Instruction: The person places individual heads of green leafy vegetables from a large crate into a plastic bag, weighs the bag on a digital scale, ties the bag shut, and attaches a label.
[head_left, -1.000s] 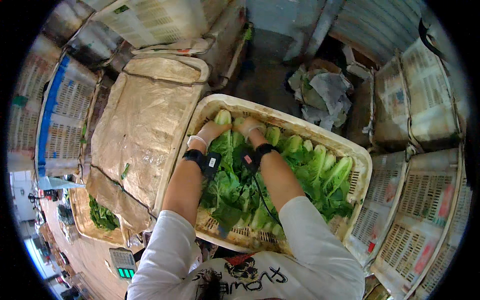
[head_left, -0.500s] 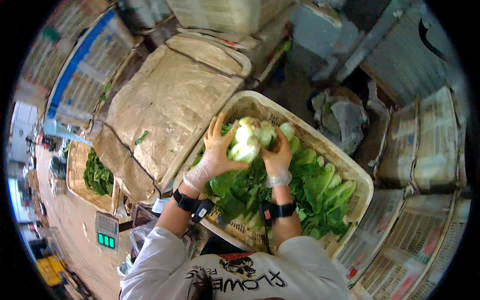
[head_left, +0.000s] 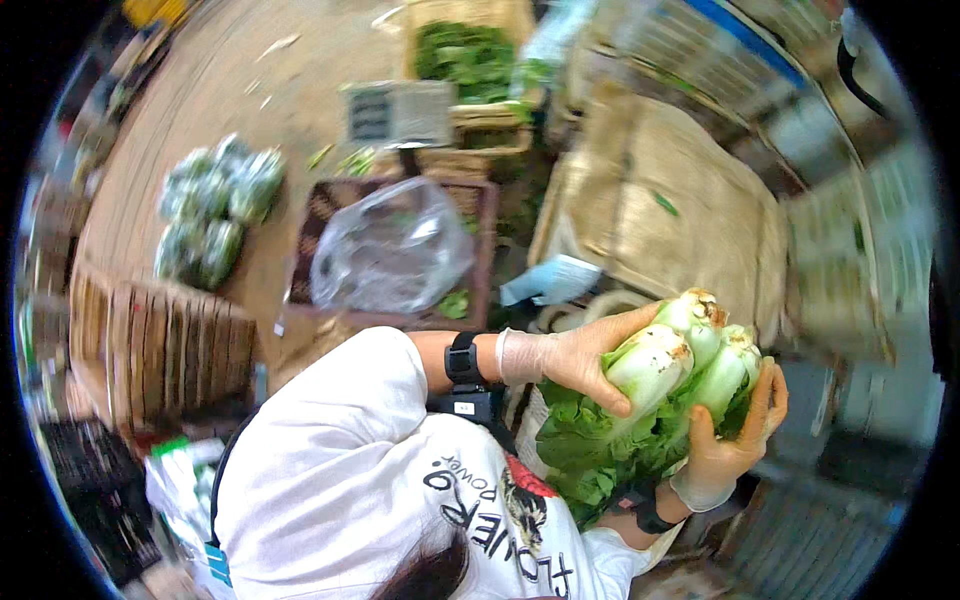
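Note:
Between both gloved hands I hold a bunch of leafy cabbages point(head_left: 650, 370), their cut pale-white bases up and their green leaves hanging down toward my body. My left hand point(head_left: 580, 362) grips the bunch from the left, its thumb across the stems. From the right, my right hand point(head_left: 732, 450) presses against it, fingers curved around the outer head. Left of my left forearm lies a clear plastic bag point(head_left: 395, 250), open and loose, on a dark crate point(head_left: 484, 240). At that crate's far side stands a scale display point(head_left: 398, 113).
A brown-covered crate stack point(head_left: 660, 225) stands just beyond my hands. Farther off, a crate holds leafy greens point(head_left: 465, 62). Bagged greens point(head_left: 215, 210) lie on the floor at left, near stacked wooden-looking crates point(head_left: 165, 345). Pale crates line the right.
My view and body have turned left, from the crate of greens toward the scale and plastic bag. The cabbages have come along, lifted out of the crate in both hands.

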